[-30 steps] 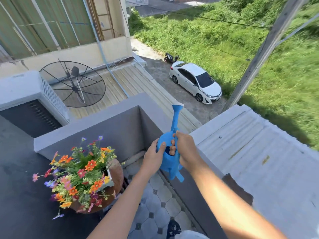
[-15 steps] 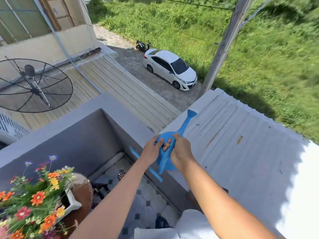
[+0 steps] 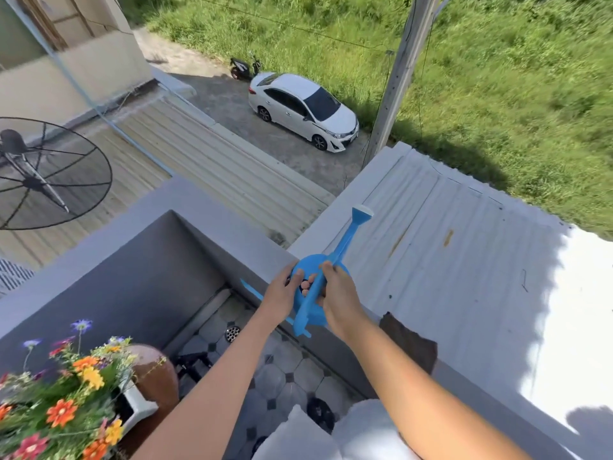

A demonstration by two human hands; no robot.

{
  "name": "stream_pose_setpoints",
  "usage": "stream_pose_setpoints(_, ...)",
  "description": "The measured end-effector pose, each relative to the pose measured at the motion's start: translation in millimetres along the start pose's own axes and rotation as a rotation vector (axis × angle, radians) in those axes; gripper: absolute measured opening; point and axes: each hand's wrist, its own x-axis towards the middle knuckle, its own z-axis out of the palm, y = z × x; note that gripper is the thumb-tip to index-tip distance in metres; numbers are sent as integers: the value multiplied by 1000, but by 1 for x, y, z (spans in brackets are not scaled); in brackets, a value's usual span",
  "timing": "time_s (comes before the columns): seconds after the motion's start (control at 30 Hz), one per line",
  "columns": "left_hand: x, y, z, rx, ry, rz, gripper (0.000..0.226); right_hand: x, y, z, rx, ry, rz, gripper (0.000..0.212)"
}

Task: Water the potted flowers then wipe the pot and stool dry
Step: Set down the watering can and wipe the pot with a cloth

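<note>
A small bright-blue plastic can [image 3: 318, 293], round-bodied with a long thin spout ending in a pale rose, sits at the top of the grey balcony wall [image 3: 232, 234], its long axis running from the person up and to the right, spout aimed out over the white metal roof [image 3: 447, 260]. The left hand [image 3: 282, 293] curls around its left side and the right hand [image 3: 335, 293] grips the handle. One can, two hands; one pot [image 3: 156, 373] of mixed flowers [image 3: 63, 393] stands low left, well apart.

No readable text, no labels, brands or numbers legible, car [image 3: 303, 111] plate too small
</note>
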Motion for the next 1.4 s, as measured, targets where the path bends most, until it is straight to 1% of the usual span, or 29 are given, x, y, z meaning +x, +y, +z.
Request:
stream_pose_setpoints(0.1, 0, 1, -1, 60, 8, -13, 23, -4, -7, -20, -216, -9, -44, 26)
stream_pose_setpoints(0.13, 1, 3, -2, 102, 34, -9, 23, -4, -9, -27, -272, 8, -53, 24)
stream_pose_setpoints(0.2, 0, 17, -2, 197, 136, 23, 30, -7, -15, -44, -355, 65, -68, 19)
stream_pose_setpoints(0.27, -6, 39, 1, 242, 246, 113, 35, -10, -17, -65, -384, 116, -94, 16)
stream_pose_setpoints(0.33, -19, 67, 11, 244, 329, 274, 29, -13, -17, -89, -386, 169, -140, 12)
stream_pose_setpoints(0.37, -26, 79, 20, 238, 338, 353, 25, -14, -16, -101, -393, 201, -161, 11)
stream_pose_setpoints(0.43, -40, 97, 47, 220, 274, 458, 19, -15, -11, -129, -421, 287, -180, 14)
stream_pose_setpoints(0.5, -49, 97, 78, 216, 164, 476, 19, -13, -1, -152, -464, 360, -163, 20)
stream_pose_setpoints(0.57, -53, 80, 114, 276, 29, 414, 24, -12, 14, -179, -517, 423, -143, 24)
stream_pose_setpoints(0.67, -52, 34, 159, 452, -138, 170, 34, -13, 38, -211, -634, 491, -114, 16)
stream_pose_setpoints(0.7, -52, 17, 170, 512, -167, 100, 39, -15, 44, -219, -663, 523, -107, 14)
stream_pose_setpoints(0.73, -53, 3, 179, 566, -183, 47, 44, -16, 50, -226, -690, 568, -106, 16)
stream_pose_setpoints(0.83, -58, -25, 199, 674, -168, -59, 54, -21, 67, -239, -725, 645, -54, 31)
stream_pose_setpoints(0.9, -59, -29, 207, 670, -120, -101, 54, -23, 75, -243, -721, 640, -3, 40)
stream_pose_setpoints(0.97, -58, -27, 211, 554, -111, -176, 58, -23, 81, -245, -702, 633, 24, 43)
stream_pose_setpoints(1.07, -52, -32, 206, 392, -125, -275, 61, -23, 82, -244, -631, 630, 17, 44)
stream_pose_setpoints(1.13, -50, -35, 194, 332, -162, -311, 55, -24, 81, -242, -547, 591, 58, 49)
stream_pose_setpoints(1.2, -49, -38, 179, 226, -201, -331, 42, -26, 78, -238, -430, 531, 103, 51)
stream_pose_setpoints(1.23, -50, -38, 170, 181, -189, -332, 40, -27, 77, -235, -366, 495, 120, 50)
stream_pose_setpoints(1.3, -49, -43, 149, 111, -137, -307, 45, -30, 76, -228, -246, 391, 166, 45)
stream_pose_setpoints(1.37, -54, -46, 123, 66, -89, -298, 57, -34, 74, -215, -133, 232, 223, 41)
stream_pose_setpoints(1.4, -58, -49, 109, 26, -70, -313, 60, -37, 73, -207, -82, 150, 248, 41)
